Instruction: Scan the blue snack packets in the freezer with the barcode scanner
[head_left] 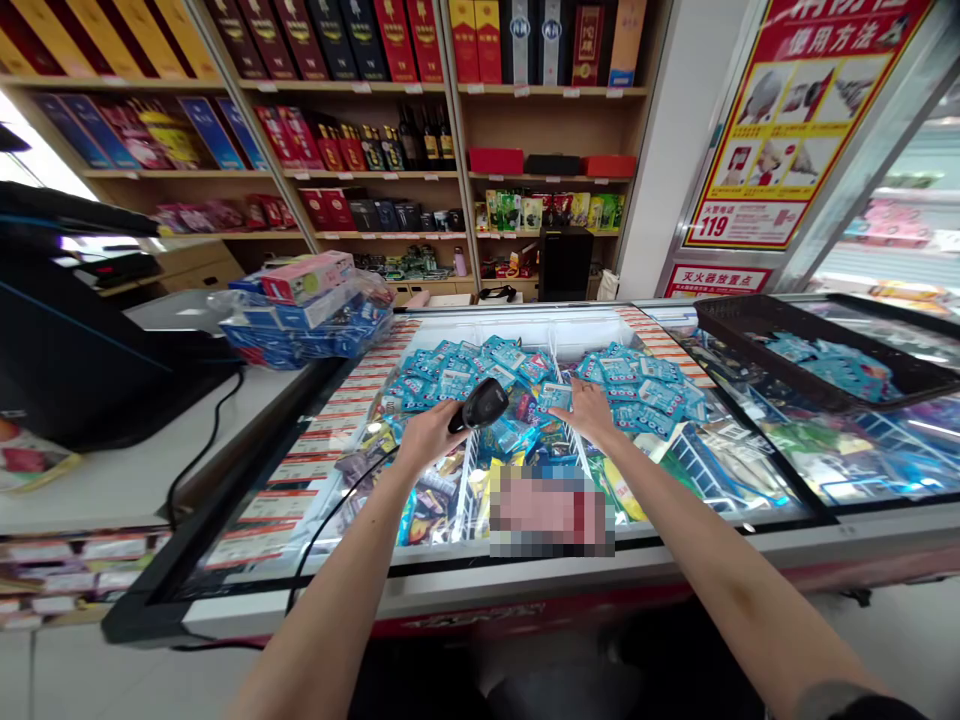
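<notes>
My left hand (430,437) is closed around the handle of a black barcode scanner (484,402), whose head points right, over the chest freezer. A black cable runs from it down past my left forearm. To its right, my right hand (590,408) pinches a small blue packet (555,396) by its right edge, facing the scanner. Many similar blue packets lie on the glass top in a left pile (450,370) and a right pile (645,385). Fine print on them is too small to read.
Beneath the glass of the chest freezer (525,575) are wire baskets with colourful packs. A brown tray (757,375) with more blue packets is at right. Plastic-wrapped boxes (307,300) and a black terminal (67,320) stand on the left counter. Shelves (360,178) line the back.
</notes>
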